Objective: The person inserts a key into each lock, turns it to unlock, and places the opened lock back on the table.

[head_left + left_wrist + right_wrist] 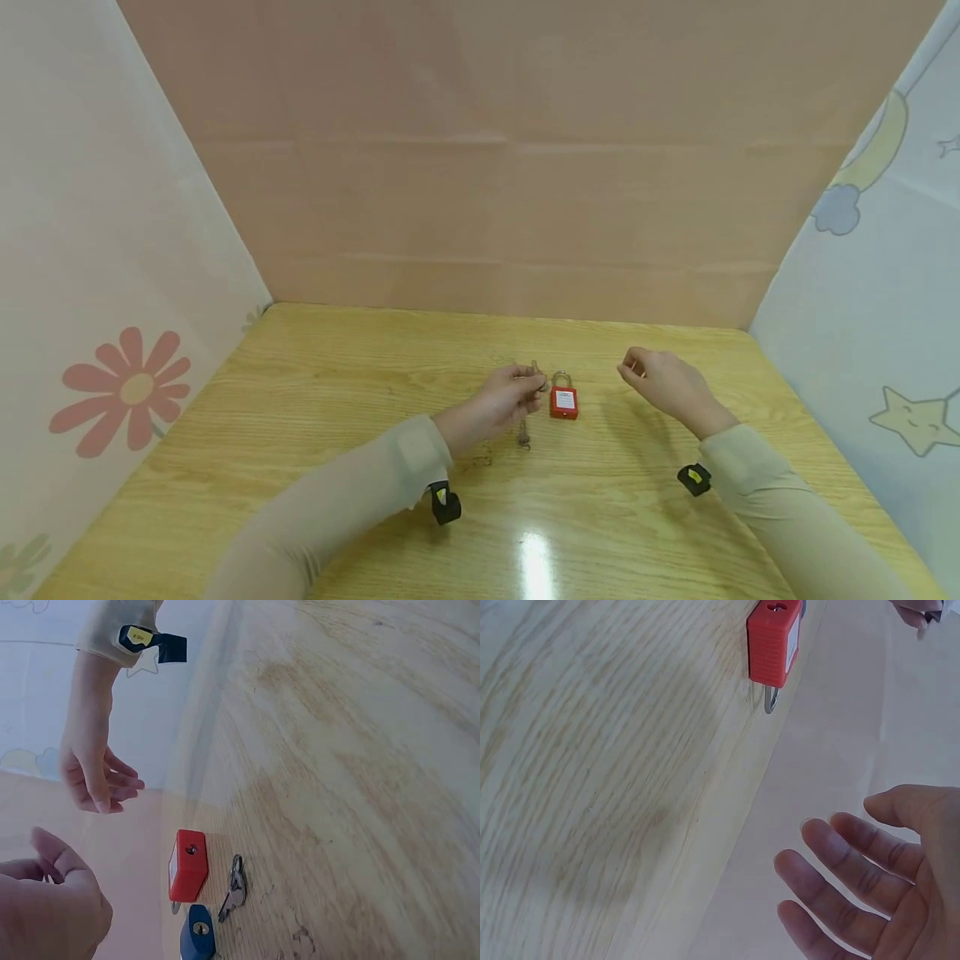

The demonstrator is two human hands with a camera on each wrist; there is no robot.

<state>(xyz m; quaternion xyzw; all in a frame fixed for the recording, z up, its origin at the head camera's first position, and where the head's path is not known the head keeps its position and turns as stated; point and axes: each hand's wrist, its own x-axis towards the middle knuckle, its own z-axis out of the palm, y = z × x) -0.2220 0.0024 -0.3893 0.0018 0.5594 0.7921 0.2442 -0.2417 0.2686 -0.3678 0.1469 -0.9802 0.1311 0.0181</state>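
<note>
My left hand (504,398) pinches a small metal key (535,367) between thumb and fingertips above the table. Just to the right of those fingers, a red padlock (564,402) with a white label lies with its metal shackle toward the back wall. In the left wrist view a blue padlock (198,934) lies near the red one; the left hand hides it from the head view. More metal keys (235,889) lie on the tabletop close to both locks. My right hand (670,386) hovers right of the red padlock, its fingers loosely bent around nothing.
The wooden table (360,350) meets a plain pinkish back wall (480,208). Patterned side walls stand at left and right. Thin wire-like marks or small items (482,456) show on the wood near the left wrist, too faint to identify.
</note>
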